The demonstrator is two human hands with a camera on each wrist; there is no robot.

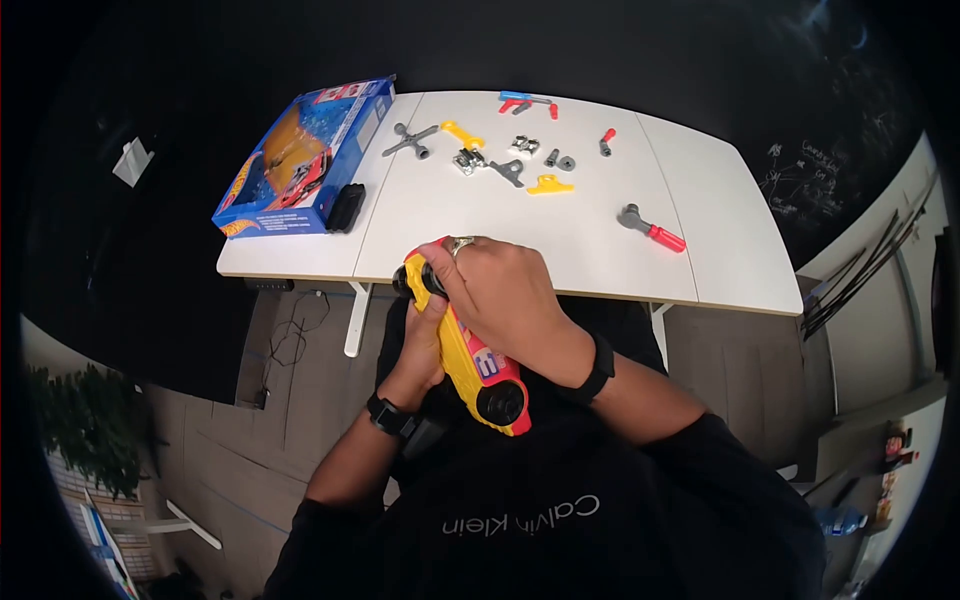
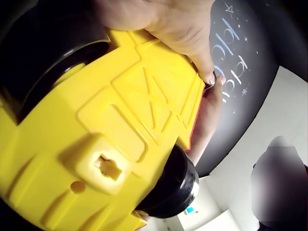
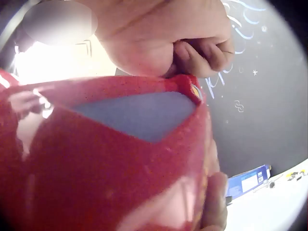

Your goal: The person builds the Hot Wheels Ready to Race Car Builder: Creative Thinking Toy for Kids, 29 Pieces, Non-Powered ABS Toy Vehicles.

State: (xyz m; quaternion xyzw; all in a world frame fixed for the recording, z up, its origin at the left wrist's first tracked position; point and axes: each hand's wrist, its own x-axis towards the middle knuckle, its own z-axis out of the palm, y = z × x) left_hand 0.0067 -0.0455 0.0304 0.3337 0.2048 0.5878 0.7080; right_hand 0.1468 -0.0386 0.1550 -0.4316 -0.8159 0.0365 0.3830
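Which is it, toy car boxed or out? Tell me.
Out: the left hand and right hand hold the toy car, away from the box.

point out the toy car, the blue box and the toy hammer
Toy car [image 2: 62,115]: left wrist view, on its yellow underside.
Blue box [image 1: 290,219]: head view, on its near side.
Toy hammer [image 1: 667,238]: head view, on its red handle.

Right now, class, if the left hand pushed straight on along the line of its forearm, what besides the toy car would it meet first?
Most likely the right hand, which grips the toy car just beyond the left hand; depth is hard to judge.
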